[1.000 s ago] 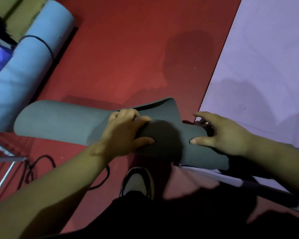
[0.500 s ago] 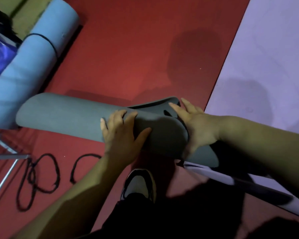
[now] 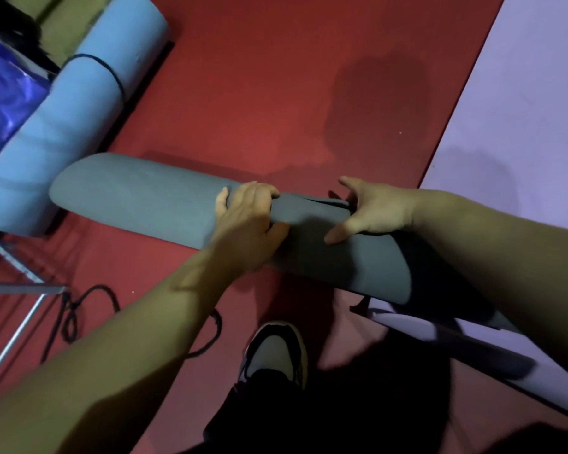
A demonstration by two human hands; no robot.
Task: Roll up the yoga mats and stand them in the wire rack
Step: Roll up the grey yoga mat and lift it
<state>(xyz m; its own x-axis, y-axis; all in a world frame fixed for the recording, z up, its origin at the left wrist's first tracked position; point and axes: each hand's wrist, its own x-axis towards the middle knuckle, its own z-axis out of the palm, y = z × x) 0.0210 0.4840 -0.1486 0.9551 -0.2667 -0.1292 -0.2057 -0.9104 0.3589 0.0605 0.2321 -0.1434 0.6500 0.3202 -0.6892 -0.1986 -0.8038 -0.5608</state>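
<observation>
**Loose flap, slack roll**

Holding the grey mat (image 3: 135, 198) rolled and crosswise over the red floor (image 3: 276, 93), far end near the blue mat (image 3: 63, 132). Gripping it mid-length with the left hand (image 3: 246, 221), fingers curled over the top. Steadying with the right hand (image 3: 374, 211), fingers splayed and released, only the thumb pressing beside the loose edge (image 3: 312, 200). Could spring open there if that thumb lifts, and likely telescope at the unheld far end. Might also snag the black cord (image 3: 89, 299) underfoot when stepping toward the metal frame (image 3: 20, 286). Not yet strapped, not yet stood upright.
</observation>
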